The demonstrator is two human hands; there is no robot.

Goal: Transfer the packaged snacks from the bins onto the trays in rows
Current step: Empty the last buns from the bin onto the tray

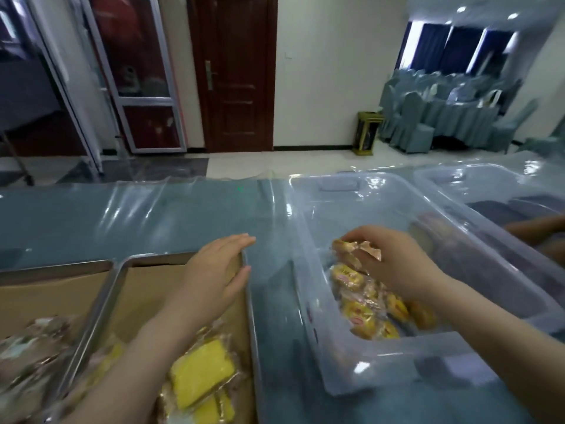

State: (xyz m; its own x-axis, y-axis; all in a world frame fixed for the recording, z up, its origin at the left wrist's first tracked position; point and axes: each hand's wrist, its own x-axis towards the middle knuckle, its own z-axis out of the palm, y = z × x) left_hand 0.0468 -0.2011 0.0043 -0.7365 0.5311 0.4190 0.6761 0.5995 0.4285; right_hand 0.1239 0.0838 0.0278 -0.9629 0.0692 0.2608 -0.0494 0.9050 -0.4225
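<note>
Snacks lie heaped at the near end of the clear bin. The right hand has its fingers clenched on 1 wrapped snack; lift it clear of the wall. The left hand, fingers released, rests flat over the tray; set the snack in the bare far row.

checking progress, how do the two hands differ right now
The right hand is inside the clear bin, fingers closed on a wrapped snack. The left hand is over the metal tray, fingers spread flat and holding nothing. Both are bare and palm down.
</note>
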